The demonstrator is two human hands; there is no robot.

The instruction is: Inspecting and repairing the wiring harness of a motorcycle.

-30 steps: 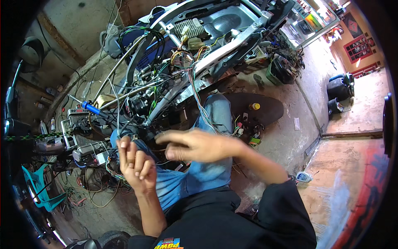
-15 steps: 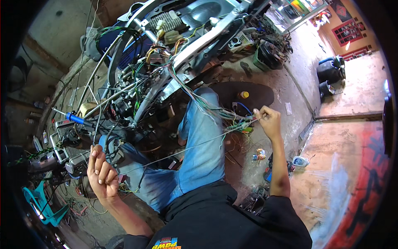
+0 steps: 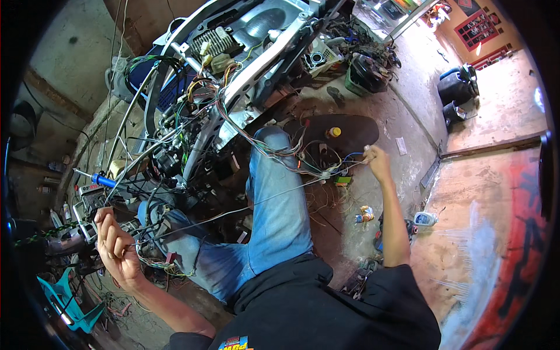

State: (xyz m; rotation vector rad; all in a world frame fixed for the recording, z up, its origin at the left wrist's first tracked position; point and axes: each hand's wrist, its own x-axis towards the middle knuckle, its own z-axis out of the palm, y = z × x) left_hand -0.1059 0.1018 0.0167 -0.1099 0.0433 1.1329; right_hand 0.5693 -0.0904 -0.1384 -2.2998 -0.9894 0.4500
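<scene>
A loose wiring harness [image 3: 274, 153] runs down from the motorcycle frame [image 3: 251, 76] and across my raised knee. Its far right end is pinched in my right hand [image 3: 379, 165], fingers closed; a blue wire [image 3: 353, 155] shows just beside them. One long grey wire [image 3: 233, 212] stretches from that end leftward over my legs to my left hand [image 3: 118, 248]. There the thumb and forefinger press together on a thin wire, partly hidden by the fingers. Below the left hand hangs a tangle of thin wires with a dark red connector [image 3: 171, 257].
A blue-handled tool [image 3: 104, 180] lies at the left by an engine part. A teal plastic piece [image 3: 70, 303] is on the floor at lower left. Near my right arm are a small packet [image 3: 364, 214] and a white bottle [image 3: 425, 219]. A yellow-capped container [image 3: 333, 132] stands beyond my knee.
My left hand has moved left and slightly down, still pinching. The right hand stays closed on the harness end, shifted slightly. The view has turned a little, and the harness lies lower across my knee.
</scene>
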